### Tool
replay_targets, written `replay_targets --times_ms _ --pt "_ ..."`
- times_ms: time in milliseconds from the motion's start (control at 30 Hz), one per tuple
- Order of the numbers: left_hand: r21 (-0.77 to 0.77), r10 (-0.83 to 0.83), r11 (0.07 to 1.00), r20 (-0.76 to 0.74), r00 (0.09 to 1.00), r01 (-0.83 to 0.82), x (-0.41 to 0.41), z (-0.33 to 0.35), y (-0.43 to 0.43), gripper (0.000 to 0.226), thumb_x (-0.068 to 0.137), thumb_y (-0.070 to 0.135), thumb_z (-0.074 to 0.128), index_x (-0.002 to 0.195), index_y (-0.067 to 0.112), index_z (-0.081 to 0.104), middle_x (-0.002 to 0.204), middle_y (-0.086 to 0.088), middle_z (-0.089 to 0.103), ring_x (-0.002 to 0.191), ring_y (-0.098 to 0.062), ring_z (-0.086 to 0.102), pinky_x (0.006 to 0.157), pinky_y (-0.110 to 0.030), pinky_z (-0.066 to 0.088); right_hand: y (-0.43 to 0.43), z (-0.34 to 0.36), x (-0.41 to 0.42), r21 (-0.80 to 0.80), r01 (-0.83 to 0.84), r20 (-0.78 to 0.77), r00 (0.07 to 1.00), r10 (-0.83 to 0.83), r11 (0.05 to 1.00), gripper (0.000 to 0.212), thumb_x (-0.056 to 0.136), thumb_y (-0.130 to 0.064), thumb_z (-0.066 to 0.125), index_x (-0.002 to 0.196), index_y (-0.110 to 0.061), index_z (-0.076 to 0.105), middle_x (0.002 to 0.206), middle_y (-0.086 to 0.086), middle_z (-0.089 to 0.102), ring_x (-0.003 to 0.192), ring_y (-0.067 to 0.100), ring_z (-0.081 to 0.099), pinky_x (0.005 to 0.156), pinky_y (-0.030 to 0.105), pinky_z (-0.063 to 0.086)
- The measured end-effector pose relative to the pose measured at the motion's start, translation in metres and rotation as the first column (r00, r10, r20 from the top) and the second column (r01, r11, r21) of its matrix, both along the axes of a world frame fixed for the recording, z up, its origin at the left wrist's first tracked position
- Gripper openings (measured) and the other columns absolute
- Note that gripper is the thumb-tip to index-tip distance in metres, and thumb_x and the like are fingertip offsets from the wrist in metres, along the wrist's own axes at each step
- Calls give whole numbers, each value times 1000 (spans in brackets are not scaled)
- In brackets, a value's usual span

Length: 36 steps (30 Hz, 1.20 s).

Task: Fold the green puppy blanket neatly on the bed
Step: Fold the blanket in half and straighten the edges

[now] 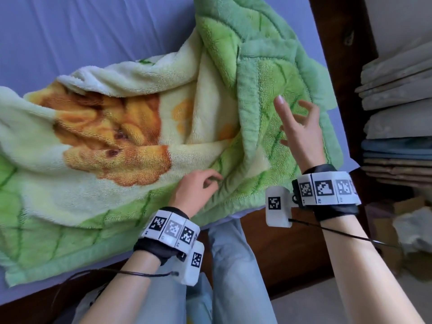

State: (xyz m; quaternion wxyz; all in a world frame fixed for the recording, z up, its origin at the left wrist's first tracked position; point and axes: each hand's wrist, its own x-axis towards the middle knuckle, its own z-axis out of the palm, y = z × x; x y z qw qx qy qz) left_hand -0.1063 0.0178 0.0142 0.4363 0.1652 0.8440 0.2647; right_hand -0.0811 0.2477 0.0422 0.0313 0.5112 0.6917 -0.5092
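A rumpled green puppy blanket (131, 141) lies spread across the bed (70, 38), its near edge along the bed's wooden side rail. The left hand (196, 190), fingers curled, rests on the blanket near that edge. The right hand (297, 129) hovers spread-fingered over a folded-back green corner, gripping nothing.

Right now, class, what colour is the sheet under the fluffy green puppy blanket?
Pale lilac-blue bed sheet, plain; head view.
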Motion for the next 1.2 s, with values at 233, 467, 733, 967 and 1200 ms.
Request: replay_targets --times_ms 233,467,733,967,1200 --pt "126 125 987 -160 979 -105 -45 7 52 54 85 37 64 135 27 46 109 -4 50 84 -15 53 81 -28 45 -21 -5 1 48 -89 -120 988 95 995 68 80 -57 65 134 -22 42 126 3 53 112 13 54 91 26 46" --pt "81 -320 941 -101 942 328 -31 7 115 46 90 13 49 136 11 45 130 -17 44 108 -36 55 91 -33 44 -14 -6 -3 127 -131 -82 986 142 983 65 81 -41 69 132 -20 35 126 4 55 110 15 53 90 23 41" --pt "0 210 971 -467 859 -237 -73 0 80 64 85 28 64 141 20 36 137 -16 36 111 -32 53 95 -37 41 41 -42 66 133 185 130 971 -202 974 40 89 -30 51 58 -19 28 57 -3 29 53 15 31 53 34 33" --pt "-200 181 940 -391 902 -276 -98 -21 73 53 84 45 63 112 3 50 118 -24 60 109 -39 54 85 -40 40 48 -75 107 -257 435 110 900 -421 863 15 86 -40 62 79 -28 57 87 -2 61 82 19 66 59 25 57" --pt "-144 187 947 -477 859 -286 -93 -15 86 44 90 33 58 121 3 53 122 -24 57 111 -37 52 90 -39 41 78 -87 107 -253 597 24 790 -612 761 23 83 -43 68 89 -21 61 98 3 67 83 15 69 66 24 58"
